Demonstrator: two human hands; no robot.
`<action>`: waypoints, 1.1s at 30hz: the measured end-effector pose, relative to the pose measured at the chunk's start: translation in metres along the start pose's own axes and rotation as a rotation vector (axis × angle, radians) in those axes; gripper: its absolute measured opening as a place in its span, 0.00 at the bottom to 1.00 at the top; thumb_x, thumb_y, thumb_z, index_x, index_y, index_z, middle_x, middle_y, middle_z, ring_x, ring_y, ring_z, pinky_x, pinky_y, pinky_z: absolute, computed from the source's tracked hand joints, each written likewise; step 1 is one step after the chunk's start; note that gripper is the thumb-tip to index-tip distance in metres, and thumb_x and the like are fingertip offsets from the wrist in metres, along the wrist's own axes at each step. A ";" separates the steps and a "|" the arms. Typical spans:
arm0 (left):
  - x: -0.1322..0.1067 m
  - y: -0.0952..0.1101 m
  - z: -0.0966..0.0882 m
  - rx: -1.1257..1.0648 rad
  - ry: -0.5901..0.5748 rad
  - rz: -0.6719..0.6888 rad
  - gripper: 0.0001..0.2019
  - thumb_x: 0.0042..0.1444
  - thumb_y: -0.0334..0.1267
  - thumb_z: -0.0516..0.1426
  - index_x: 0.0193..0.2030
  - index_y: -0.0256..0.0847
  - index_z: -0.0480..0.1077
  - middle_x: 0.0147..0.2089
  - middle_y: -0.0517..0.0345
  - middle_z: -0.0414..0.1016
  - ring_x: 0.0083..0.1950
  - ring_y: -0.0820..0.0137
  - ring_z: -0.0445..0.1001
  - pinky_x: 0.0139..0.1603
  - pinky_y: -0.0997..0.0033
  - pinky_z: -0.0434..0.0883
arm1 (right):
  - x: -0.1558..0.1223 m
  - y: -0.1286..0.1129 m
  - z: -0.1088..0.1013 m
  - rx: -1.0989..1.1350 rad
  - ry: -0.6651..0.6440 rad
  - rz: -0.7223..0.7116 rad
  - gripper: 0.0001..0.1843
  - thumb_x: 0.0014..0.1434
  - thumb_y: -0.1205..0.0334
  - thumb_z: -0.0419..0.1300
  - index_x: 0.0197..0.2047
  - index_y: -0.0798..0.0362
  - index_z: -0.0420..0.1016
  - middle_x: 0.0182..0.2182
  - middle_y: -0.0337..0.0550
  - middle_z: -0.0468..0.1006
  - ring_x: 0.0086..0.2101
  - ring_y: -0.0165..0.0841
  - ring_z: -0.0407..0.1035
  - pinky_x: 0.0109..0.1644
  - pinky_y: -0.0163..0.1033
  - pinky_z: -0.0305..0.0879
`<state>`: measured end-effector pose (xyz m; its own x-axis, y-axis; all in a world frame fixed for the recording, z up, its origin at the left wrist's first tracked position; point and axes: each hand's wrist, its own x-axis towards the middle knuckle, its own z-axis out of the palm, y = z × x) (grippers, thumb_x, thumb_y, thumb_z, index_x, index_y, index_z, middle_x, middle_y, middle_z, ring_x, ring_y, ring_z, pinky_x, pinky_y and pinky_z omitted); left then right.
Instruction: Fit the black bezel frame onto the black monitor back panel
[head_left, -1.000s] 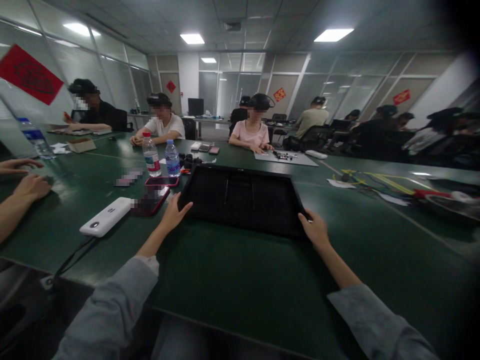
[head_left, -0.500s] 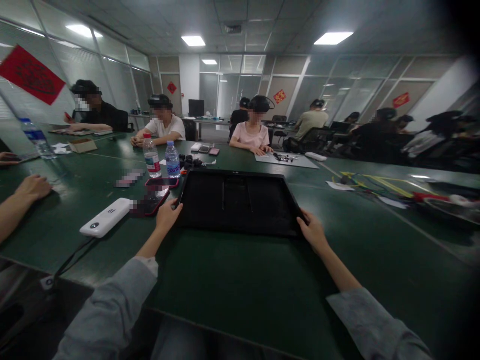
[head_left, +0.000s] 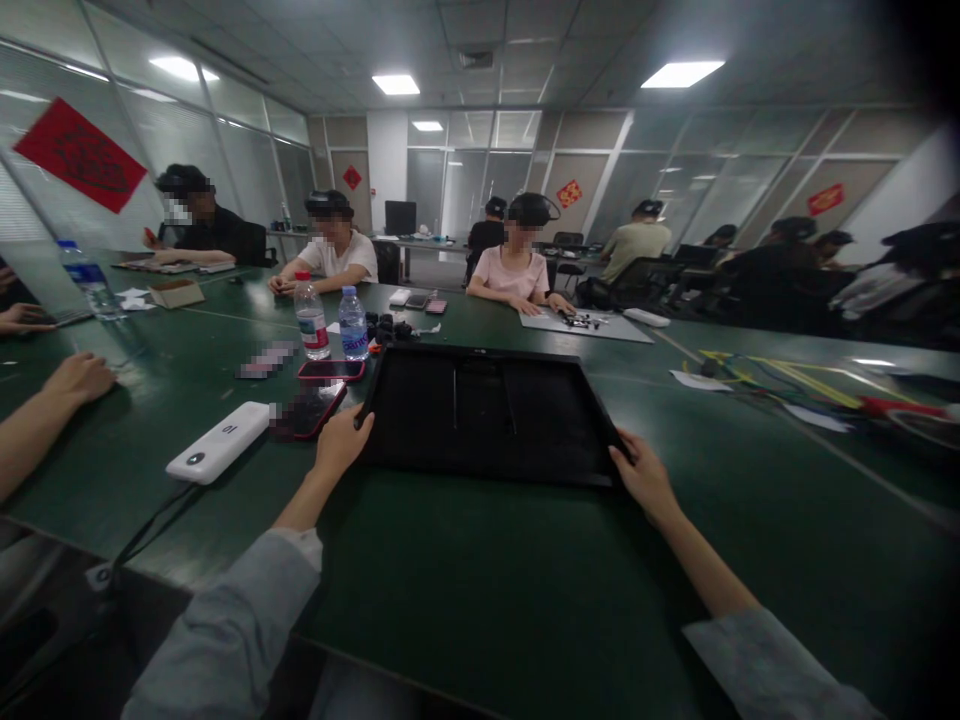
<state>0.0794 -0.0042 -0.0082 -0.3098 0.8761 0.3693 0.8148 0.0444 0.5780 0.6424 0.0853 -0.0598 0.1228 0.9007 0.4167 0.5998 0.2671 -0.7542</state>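
A wide, black, shallow rectangular tray (head_left: pixel 420 440) with a raised rim lies in front of me on the green table (head_left: pixel 480 590). Two thin lines, like rods or seams, run along its inside. My left hand (head_left: pixel 343 440) grips its left rim, fingers curled round the edge. On the opposite side my right hand (head_left: pixel 646 474) is closed on the right rim, near the front corner. Left of my left hand lie a dark phone with a red edge (head_left: pixel 322 408), a second red-edged phone (head_left: pixel 331 371) and a white power bank (head_left: pixel 221 442) with a black cable.
Two water bottles (head_left: pixel 354 325) and black gear (head_left: pixel 390 328) stand beyond the tray's left corner. Another person's hand (head_left: pixel 81 378) rests at the left. Across the table a person in pink (head_left: pixel 517 272) works at a grey board (head_left: pixel 600 325). Yellow cables (head_left: pixel 780 378) lie at the right.
The whole view has shifted slightly, so the table and people appear a little further right. The tray looks slightly nearer and larger. Both hands keep their hold on its rims.
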 end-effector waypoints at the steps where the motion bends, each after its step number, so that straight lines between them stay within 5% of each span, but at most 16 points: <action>1: 0.000 0.000 0.000 0.023 0.015 0.020 0.22 0.65 0.50 0.55 0.58 0.41 0.78 0.54 0.40 0.81 0.54 0.49 0.79 0.57 0.53 0.72 | 0.000 0.000 0.000 0.004 0.006 -0.002 0.31 0.60 0.47 0.58 0.62 0.53 0.70 0.60 0.57 0.76 0.60 0.49 0.71 0.67 0.60 0.64; 7: 0.000 0.003 0.002 0.135 0.090 0.082 0.23 0.67 0.47 0.54 0.62 0.38 0.74 0.59 0.39 0.78 0.60 0.49 0.75 0.61 0.50 0.70 | -0.003 -0.005 0.004 -0.113 0.035 -0.029 0.35 0.62 0.46 0.57 0.66 0.58 0.66 0.61 0.62 0.74 0.60 0.51 0.70 0.67 0.61 0.63; 13: -0.008 0.020 0.001 0.144 0.251 0.225 0.26 0.70 0.47 0.50 0.70 0.41 0.67 0.71 0.43 0.68 0.71 0.51 0.64 0.69 0.45 0.60 | -0.013 -0.043 0.006 -0.338 0.238 -0.304 0.39 0.67 0.46 0.52 0.72 0.64 0.59 0.66 0.68 0.66 0.67 0.52 0.59 0.71 0.61 0.57; 16: -0.012 0.025 0.004 0.144 0.189 0.318 0.28 0.70 0.49 0.51 0.73 0.45 0.63 0.74 0.46 0.64 0.74 0.52 0.60 0.73 0.46 0.56 | -0.019 -0.059 0.009 -0.467 0.198 -0.345 0.39 0.69 0.45 0.50 0.75 0.61 0.55 0.71 0.65 0.59 0.70 0.52 0.53 0.71 0.62 0.55; 21: -0.013 0.022 0.015 0.161 -0.080 0.395 0.24 0.68 0.51 0.54 0.68 0.52 0.69 0.73 0.50 0.66 0.77 0.51 0.57 0.75 0.39 0.51 | -0.029 -0.063 0.018 -0.649 -0.122 -0.355 0.31 0.72 0.50 0.42 0.71 0.52 0.64 0.69 0.55 0.65 0.68 0.46 0.59 0.73 0.61 0.51; 25: -0.008 0.011 0.021 0.047 -0.011 0.326 0.29 0.65 0.53 0.56 0.71 0.47 0.66 0.79 0.46 0.55 0.78 0.47 0.53 0.75 0.37 0.51 | -0.025 -0.056 0.016 -0.611 0.020 -0.283 0.39 0.69 0.45 0.48 0.76 0.57 0.53 0.73 0.63 0.54 0.71 0.55 0.51 0.70 0.66 0.54; 27: -0.002 0.003 0.023 -0.075 0.042 0.248 0.33 0.64 0.52 0.58 0.73 0.44 0.63 0.79 0.43 0.53 0.78 0.46 0.53 0.75 0.38 0.53 | -0.019 -0.048 0.012 -0.520 0.076 -0.201 0.43 0.67 0.45 0.49 0.77 0.63 0.48 0.71 0.69 0.56 0.69 0.57 0.53 0.69 0.66 0.56; 33: 0.018 -0.021 0.027 -0.549 -0.016 -0.078 0.32 0.55 0.46 0.67 0.66 0.40 0.71 0.68 0.39 0.71 0.69 0.50 0.70 0.70 0.46 0.65 | -0.005 -0.024 0.003 -0.223 0.030 0.087 0.44 0.62 0.50 0.54 0.75 0.66 0.54 0.62 0.67 0.71 0.60 0.54 0.70 0.66 0.60 0.63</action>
<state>0.0701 0.0238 -0.0332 -0.3485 0.8874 0.3017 0.4133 -0.1434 0.8992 0.6249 0.0757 -0.0458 0.2034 0.9056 0.3722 0.7453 0.1033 -0.6586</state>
